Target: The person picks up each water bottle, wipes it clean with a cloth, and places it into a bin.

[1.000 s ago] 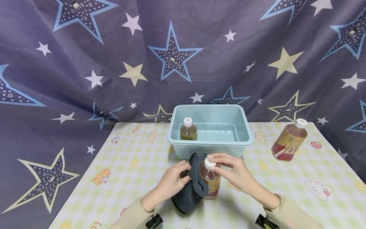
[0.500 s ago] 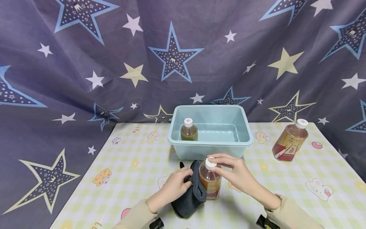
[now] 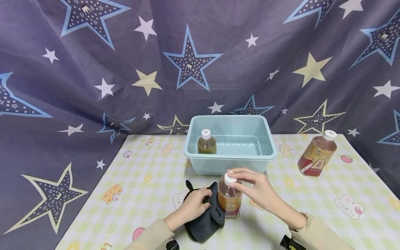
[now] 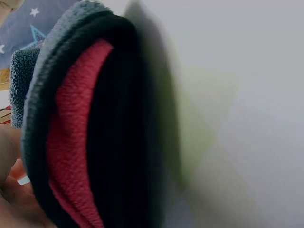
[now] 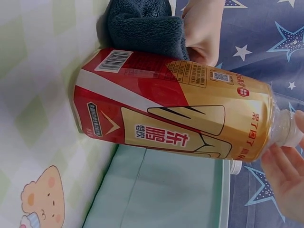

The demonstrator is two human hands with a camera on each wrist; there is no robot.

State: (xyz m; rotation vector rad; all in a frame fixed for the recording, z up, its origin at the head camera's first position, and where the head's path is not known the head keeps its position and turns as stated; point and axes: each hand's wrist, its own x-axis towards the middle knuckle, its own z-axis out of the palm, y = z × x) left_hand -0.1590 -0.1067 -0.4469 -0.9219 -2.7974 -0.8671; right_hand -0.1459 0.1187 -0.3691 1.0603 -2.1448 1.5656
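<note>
My left hand (image 3: pixel 194 205) grips a dark fluffy cloth (image 3: pixel 203 225), bunched and folded against the left side of a drink bottle (image 3: pixel 230 199). Up close in the left wrist view, the cloth has black edging and a red plush inner face (image 4: pixel 73 128). Thumb and fingers of my right hand (image 3: pixel 257 187) pinch the bottle's white cap (image 3: pixel 230 178) from above and the right. The bottle stands upright on the table, with amber contents. Its red and gold label (image 5: pixel 166 104) faces the right wrist camera, and the folded cloth (image 5: pixel 147 33) presses along its side.
Behind the hands sits a light blue plastic tub (image 3: pixel 231 157), with a second capped bottle (image 3: pixel 206 142) inside at its left. A third bottle (image 3: pixel 317 154) stands far right on the checked tablecloth (image 3: pixel 150 201). A star-patterned curtain (image 3: pixel 125 52) hangs behind the table.
My left hand has moved the cloth slightly down along the bottle's left side and turned it a little, so its loop end now points back left. The right hand stays on the cap.
</note>
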